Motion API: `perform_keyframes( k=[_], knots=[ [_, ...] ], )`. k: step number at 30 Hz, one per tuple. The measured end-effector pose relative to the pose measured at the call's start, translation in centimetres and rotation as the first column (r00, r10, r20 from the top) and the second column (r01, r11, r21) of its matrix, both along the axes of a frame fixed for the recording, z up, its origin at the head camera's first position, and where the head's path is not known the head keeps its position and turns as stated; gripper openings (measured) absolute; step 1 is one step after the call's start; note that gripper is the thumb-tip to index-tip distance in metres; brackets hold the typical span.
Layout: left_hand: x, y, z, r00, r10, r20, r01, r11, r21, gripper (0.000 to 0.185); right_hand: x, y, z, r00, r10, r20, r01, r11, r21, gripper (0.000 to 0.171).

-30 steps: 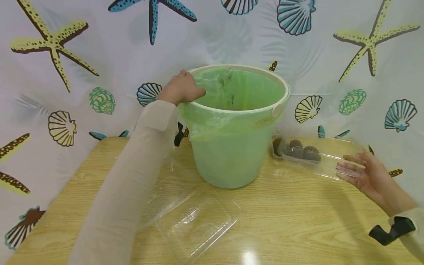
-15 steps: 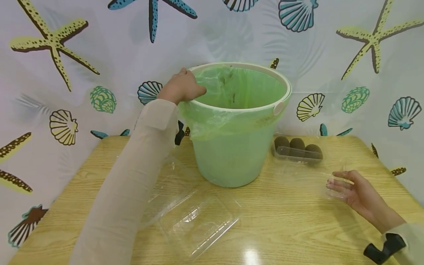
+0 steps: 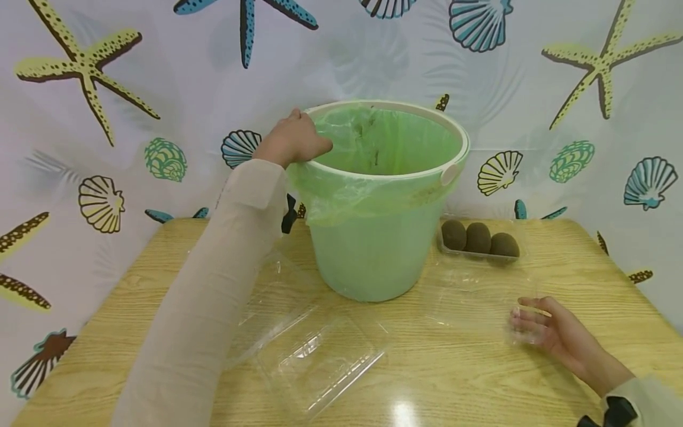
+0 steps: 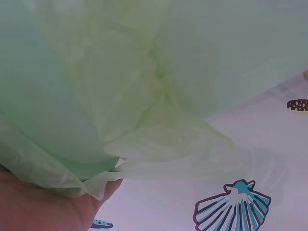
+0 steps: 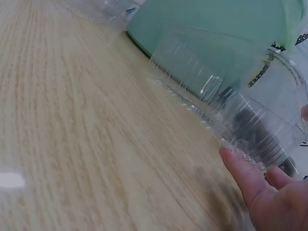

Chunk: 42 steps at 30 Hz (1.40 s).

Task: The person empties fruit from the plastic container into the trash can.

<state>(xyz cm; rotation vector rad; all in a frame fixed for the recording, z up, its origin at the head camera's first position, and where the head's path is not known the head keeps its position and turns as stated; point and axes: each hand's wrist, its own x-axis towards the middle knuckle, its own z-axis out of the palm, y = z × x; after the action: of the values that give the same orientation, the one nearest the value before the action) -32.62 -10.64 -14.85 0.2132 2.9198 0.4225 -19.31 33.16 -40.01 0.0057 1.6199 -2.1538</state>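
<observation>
My left hand (image 3: 295, 141) grips the left rim of a pale green bin (image 3: 373, 249). A thin green bag (image 3: 347, 201) lines it and folds over the rim; in the left wrist view the bag (image 4: 168, 144) hangs past the hand's edge. To the right, my right hand (image 3: 560, 338) holds a clear plastic container (image 5: 192, 72) by one end, just above the table. That container looks see-through with ribbed sides. Behind it sit several dark brown, egg-shaped fruits like kiwis (image 3: 478, 238) in a clear tray (image 3: 482, 256).
Clear plastic containers (image 3: 322, 362) lie on the wooden table (image 3: 453, 379) in front of the bin, partly behind the left sleeve (image 3: 203, 296). A white cloth (image 3: 523, 89) printed with shells and starfish hangs behind the table.
My right hand has moved left and toward me with the clear container, away from the tray of brown fruits, which now show uncovered. The left hand stays on the rim.
</observation>
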Motion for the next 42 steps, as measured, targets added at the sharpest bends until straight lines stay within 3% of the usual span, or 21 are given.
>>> perform_keyframes(
  k=[4, 7, 10, 13, 19, 24, 32, 42],
  knots=[
    [0.0, 0.1, 0.0, 1.0, -0.005, 0.0, 0.005, 1.0, -0.005, 0.074, 0.3, 0.0, -0.6, 0.993, 0.113, -0.037, -0.117, 0.981, -0.157, 0.044],
    [-0.1, 0.1, 0.0, 1.0, -0.004, 0.004, 0.004, 1.0, -0.008, 0.074, 0.3, 0.2, -0.9, 0.968, 0.236, -0.083, -0.25, 0.927, -0.278, 0.049],
    [-0.1, 0.1, 0.0, 1.0, 0.0, 0.014, 0.0, 1.0, -0.007, 0.074, 0.4, 0.3, -1.1, 0.943, 0.317, -0.105, -0.334, 0.895, -0.295, 0.05],
    [-0.1, 0.0, 0.0, 1.0, 0.002, 0.02, -0.002, 1.0, -0.004, 0.074, 0.4, 0.5, -1.2, 0.936, 0.334, -0.114, -0.352, 0.905, -0.238, 0.048],
    [0.0, 0.0, 0.1, 1.0, 0.001, 0.02, -0.001, 1.0, -0.006, 0.074, 0.4, 0.8, -0.8, 0.961, 0.268, -0.068, -0.273, 0.959, -0.074, 0.042],
    [0.0, 0.1, 0.1, 1.0, 0.005, 0.021, -0.005, 1.0, -0.013, 0.074, 0.1, 0.9, -0.4, 0.981, 0.195, -0.011, -0.195, 0.981, -0.004, 0.037],
    [0.0, 0.2, 0.2, 1.0, 0.001, 0.016, 0.0, 1.0, -0.019, 0.074, -1.1, 1.5, -0.4, 0.993, 0.115, -0.005, -0.115, 0.993, -0.003, 0.036],
    [0.3, 0.1, 0.1, 1.0, 0.011, 0.01, -0.011, 1.0, -0.002, 0.074, -3.9, 2.7, -0.3, 1.0, -0.031, 0.001, 0.031, 0.999, 0.03, 0.026]
  ],
)
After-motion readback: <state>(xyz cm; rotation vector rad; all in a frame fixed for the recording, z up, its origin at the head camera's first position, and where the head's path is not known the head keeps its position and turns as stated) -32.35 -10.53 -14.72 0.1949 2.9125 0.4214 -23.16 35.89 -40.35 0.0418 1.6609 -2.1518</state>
